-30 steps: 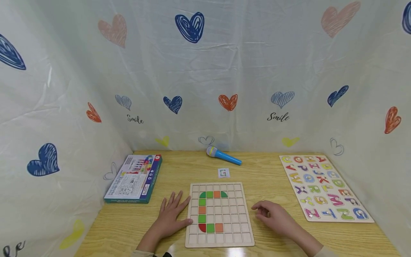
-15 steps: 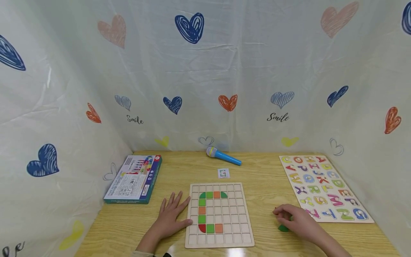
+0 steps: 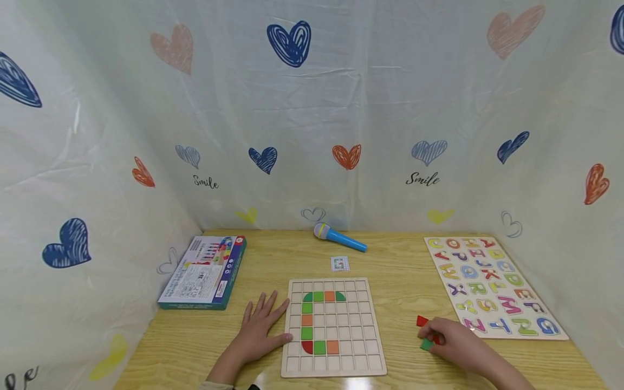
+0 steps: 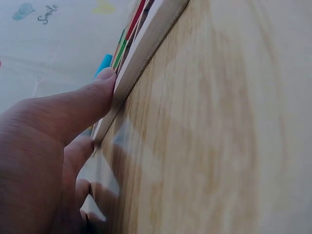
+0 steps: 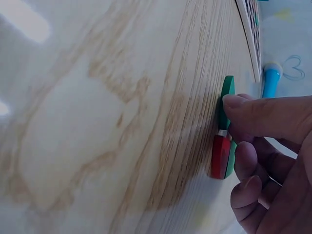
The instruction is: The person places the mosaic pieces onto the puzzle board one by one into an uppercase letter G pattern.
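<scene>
My left hand (image 3: 260, 330) lies with fingers spread on the table, its thumb and index finger touching the left edge of a wooden grid board (image 3: 348, 365). Green, orange and red pieces, such as an orange square (image 3: 332, 347), fill some cells along the top, left side and lower row. To the right of the board, my right hand (image 3: 453, 342) pinches a small green piece (image 5: 227, 85) at the table surface. A red piece (image 5: 221, 156) lies beside it, with more green behind. Another red piece (image 3: 422, 321) shows past the fingertips. The hand partly hides this group.
A small pattern card (image 3: 339, 264) lies beyond the board, and a blue toy microphone (image 3: 341, 238) behind that. At the left is a boxed set (image 3: 202, 273); at the right, an alphabet puzzle board (image 3: 492, 287). A heart-print curtain (image 3: 312, 108) surrounds the table.
My right hand has moved right, away from the board's edge, to the loose pieces, where red and green ones now show at its fingers. The left hand and the board have stayed put.
</scene>
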Tool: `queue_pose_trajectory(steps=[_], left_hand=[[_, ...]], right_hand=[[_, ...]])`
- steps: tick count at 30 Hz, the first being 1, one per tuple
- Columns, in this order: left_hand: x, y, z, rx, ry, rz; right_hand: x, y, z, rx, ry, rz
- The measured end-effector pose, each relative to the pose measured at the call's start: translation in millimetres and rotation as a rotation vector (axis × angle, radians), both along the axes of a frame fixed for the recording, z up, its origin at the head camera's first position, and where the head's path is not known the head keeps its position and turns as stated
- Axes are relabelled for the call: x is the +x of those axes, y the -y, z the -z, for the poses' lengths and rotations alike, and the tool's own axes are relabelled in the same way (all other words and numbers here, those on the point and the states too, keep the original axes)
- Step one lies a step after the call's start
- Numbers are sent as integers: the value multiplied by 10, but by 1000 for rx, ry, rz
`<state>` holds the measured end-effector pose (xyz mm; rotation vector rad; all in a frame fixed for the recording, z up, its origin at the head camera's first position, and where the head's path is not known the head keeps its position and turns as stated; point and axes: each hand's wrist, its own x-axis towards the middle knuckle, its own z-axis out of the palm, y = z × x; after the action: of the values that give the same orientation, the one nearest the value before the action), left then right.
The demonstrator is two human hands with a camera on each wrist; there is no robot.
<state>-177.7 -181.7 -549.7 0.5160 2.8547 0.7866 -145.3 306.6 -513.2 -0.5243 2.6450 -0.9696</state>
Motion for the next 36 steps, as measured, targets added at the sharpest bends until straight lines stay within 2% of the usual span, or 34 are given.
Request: queue_pose_trajectory(steps=[15,22,28,36], left_hand=[[-2,-11,-18,-8,3,2],[2,-20,-33,-2,3,0],[3,-22,-33,-1,-1,-3],[-2,-16,-16,-5,-2,-6]], right_hand=[[-262,430,33,85,-124,12],[-299,516,34,34,-128,-18],[-318,546,51,0,-101,9],[-347,617,35,-31,-151,49]])
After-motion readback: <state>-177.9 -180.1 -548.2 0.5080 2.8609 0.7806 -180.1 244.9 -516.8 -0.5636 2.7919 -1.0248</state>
